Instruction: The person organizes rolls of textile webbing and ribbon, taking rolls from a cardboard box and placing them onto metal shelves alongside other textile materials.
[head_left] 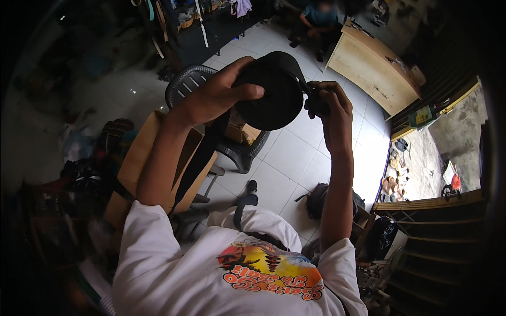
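My left hand [219, 95] grips a round black bag-like object [274, 97] held up in front of me, thumb across its face. A black strap [203, 158] hangs down from it toward my chest. My right hand [329, 105] pinches a small black part, perhaps a buckle or zip pull [314, 102], at the object's right edge. Both forearms rise from my white printed t-shirt [237, 274] at the bottom.
A dark plastic chair [237, 150] stands below the hands on the white tiled floor [295, 158], with a brown cardboard box [137, 158] to its left. A black backpack [319, 200] lies on the floor. A wooden table [371, 66] and a seated person [316, 18] are farther off.
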### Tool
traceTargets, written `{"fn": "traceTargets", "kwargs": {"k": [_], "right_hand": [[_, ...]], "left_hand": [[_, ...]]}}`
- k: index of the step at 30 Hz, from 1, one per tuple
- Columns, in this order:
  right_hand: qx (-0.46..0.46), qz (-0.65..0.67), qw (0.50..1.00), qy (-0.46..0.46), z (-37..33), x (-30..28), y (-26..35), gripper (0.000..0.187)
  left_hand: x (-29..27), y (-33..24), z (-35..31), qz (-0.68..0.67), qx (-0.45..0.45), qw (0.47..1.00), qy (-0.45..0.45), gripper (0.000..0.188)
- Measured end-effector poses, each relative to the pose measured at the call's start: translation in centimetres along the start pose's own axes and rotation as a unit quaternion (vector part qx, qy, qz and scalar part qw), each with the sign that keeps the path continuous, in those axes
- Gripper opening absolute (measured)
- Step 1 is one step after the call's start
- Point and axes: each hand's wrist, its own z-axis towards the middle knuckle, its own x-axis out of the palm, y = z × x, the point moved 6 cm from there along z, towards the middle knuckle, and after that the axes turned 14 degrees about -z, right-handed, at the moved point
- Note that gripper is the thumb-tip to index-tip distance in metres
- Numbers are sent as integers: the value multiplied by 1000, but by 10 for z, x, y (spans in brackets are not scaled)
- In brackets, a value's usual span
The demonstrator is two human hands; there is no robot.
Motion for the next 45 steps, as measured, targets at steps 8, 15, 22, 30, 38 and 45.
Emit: {"fn": "traceTargets", "kwargs": {"k": [8,15,22,30,38,45], "right_hand": [[18,-37,995,85,49,15,-31,51],[69,-30,995,58,63,55,-49,70],[54,137,989,32,71,79,-63,60],[72,60,991,99,83,122,-60,50],[102,-71,982,142,105,80,-71,44],[149,-151,966,145,126,-15,-83,35]], "left_hand": [[-36,31,58,-48,5,999,20,68],[-52,30,62,-2,45,999,0,68],[-67,29,43,4,-1,997,-81,84],[-112,34,19,-11,6,990,-139,77],[-98,66,75,-44,-30,994,-94,76],[-38,88,177,14,-85,996,38,68]]}}
